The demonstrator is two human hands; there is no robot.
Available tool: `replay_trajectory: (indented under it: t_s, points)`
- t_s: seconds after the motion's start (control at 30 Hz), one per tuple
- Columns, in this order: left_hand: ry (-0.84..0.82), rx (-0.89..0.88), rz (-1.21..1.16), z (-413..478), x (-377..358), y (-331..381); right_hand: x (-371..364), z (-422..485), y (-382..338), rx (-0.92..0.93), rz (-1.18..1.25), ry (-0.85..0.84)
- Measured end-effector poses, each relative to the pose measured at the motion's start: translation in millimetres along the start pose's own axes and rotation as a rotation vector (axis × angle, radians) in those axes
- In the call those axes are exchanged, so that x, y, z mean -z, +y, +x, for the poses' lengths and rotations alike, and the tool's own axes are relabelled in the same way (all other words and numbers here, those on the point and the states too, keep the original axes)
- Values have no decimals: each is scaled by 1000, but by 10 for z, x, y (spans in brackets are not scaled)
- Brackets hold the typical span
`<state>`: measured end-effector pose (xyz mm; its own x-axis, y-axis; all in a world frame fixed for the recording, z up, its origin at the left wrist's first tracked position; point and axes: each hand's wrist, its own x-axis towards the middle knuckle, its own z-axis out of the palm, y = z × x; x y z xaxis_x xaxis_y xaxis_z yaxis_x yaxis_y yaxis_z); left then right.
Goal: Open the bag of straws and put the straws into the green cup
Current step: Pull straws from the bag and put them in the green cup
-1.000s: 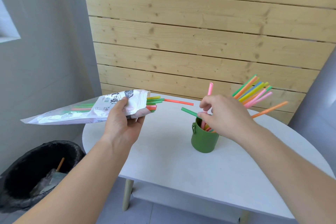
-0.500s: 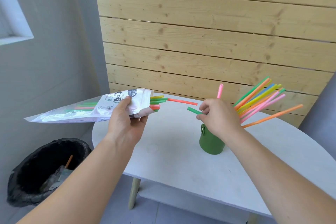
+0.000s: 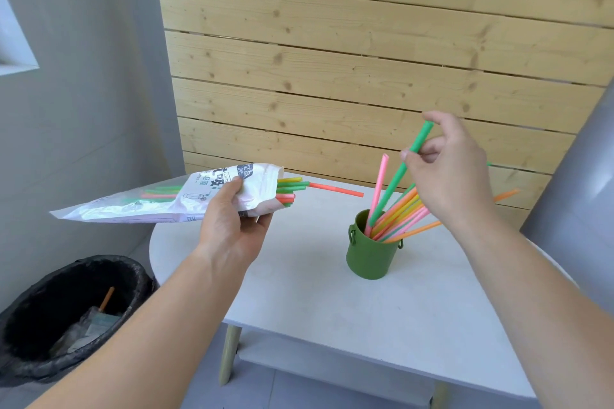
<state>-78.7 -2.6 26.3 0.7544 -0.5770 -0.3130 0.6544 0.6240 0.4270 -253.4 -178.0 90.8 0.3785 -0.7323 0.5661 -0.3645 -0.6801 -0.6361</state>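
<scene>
Mid-transfer: straw going into cup, bag still part full.

Bin [image 3: 66,315] at 8 o'clock. Left hand [image 3: 232,222] at 9 clenched round the bag [image 3: 172,199], mouth pointing to 3, straw ends [image 3: 292,189] poking out (one red one well past the rest). Cup [image 3: 372,256] on the table [image 3: 332,309] near centre, many straws in it. Right hand [image 3: 452,169] at 2, thumb and fingertips pinching a green straw [image 3: 398,176], lower end in the cup. Next, probably: let go, reach back to bag.
</scene>
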Motion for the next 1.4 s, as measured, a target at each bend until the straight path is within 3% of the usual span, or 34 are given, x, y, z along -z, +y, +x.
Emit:
replay_trajectory:
  t_s: [0.27, 0.47, 0.63, 0.73, 0.87, 0.97, 1.07, 1.17, 1.4]
  points:
    - [-62, 35, 33, -73, -59, -159, -60, -39, 159, 54, -401, -277]
    - [-93, 42, 20, -80, -72, -181, 3, -79, 116, 196, -818, -265]
    - [-52, 29, 49, -45, -54, -200, -22, -118, 114, 187, -868, -322]
    - [-31, 19, 54, -34, -44, -208, -12, -108, 93, 174, -736, -265]
    - [-29, 14, 50, -48, -59, -188, 8, -96, 11, 205, -321, -139]
    - [-46, 16, 51, -75, -101, -178, -19, -169, -100, 214, -73, -194]
    - [-88, 25, 41, -111, -139, -162, -125, -279, -169, 196, -72, -275]
    - [-100, 8, 35, -129, -164, -144, -242, -371, -189, 37, -6, -348]
    - [-168, -84, 218, -225, -198, -253, -418, -448, -278, -365, 664, -437]
